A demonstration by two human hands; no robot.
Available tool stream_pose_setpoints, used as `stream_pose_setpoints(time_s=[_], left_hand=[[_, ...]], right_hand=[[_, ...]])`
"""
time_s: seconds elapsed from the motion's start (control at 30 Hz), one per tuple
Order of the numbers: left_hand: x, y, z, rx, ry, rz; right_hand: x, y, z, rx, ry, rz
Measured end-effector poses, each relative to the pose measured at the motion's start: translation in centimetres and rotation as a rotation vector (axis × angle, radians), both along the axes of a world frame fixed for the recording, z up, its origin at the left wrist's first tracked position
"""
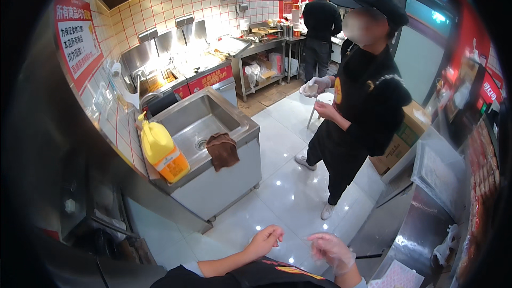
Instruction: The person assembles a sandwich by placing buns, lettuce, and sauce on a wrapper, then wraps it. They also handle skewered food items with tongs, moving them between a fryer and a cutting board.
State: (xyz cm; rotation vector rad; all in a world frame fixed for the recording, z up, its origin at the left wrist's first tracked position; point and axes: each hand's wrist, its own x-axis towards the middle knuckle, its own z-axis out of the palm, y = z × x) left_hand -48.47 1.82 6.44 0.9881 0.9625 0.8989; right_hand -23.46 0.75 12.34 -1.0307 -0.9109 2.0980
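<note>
At the bottom centre of the frame, the wearer's two forearms rise from the lower edge and bend inward, bringing the hands close together above the pale tiled floor (288, 181). The left hand (265, 241) is bare, its fingers loosely curled; the right hand (332, 250) wears a thin clear disposable glove (341, 258), fingers half open and spread. The left fingertips sit just beside the gloved hand, and whether they pinch the glove's edge cannot be told; neither hand grips any other object.

The room is a small commercial kitchen with red-trimmed, white-tiled walls. At left centre stands a stainless steel sink (234, 122) with a brown cloth (222, 150) draped over its front rim and a yellow jug (161, 151) on its left corner. Fryers (176, 69) line the wall at upper left. At right centre a co-worker (357, 106) in black uniform and cap stands facing the wearer, gloved hands raised at chest height holding something small and white. A second person (321, 26) in black works with back turned at the top centre.
</note>
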Motion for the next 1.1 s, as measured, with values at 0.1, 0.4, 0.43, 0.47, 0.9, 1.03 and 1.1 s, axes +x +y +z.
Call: stream_pose_setpoints(time_s=[0.1, 0.4, 0.43, 0.47, 0.9, 1.03, 1.1], left_hand=[[-2.2, 5.0, 0.8, 0.151, 0.009, -0.041], [-2.2, 19.1, 5.2, 1.184, 0.448, -0.509], [-1.6, 20.3, 5.0, 1.229, 0.45, -0.549], [-1.1, 21.4, 4.8, 1.272, 0.408, -0.53], [10.2, 38.6, 1.5, 1.23, 0.094, -0.649], [14.4, 48.8, 2.5, 1.139, 0.155, -0.655], [14.8, 54.7, 3.7, 1.061, 0.181, -0.511]], right_hand=[[-3.4, 4.5, -2.2, 0.096, -0.357, 0.005], [-12.3, 19.0, -5.1, 0.645, -0.951, 0.468], [-12.8, 20.1, -5.0, 0.662, -0.941, 0.45], [-13.1, 21.3, -4.9, 0.68, -0.926, 0.428], [-6.8, 39.7, -7.3, 0.881, -0.757, 0.092], [-0.8, 50.3, -8.7, 0.803, -0.748, 0.222], [2.9, 55.6, -7.9, 0.829, -0.505, 0.159]])
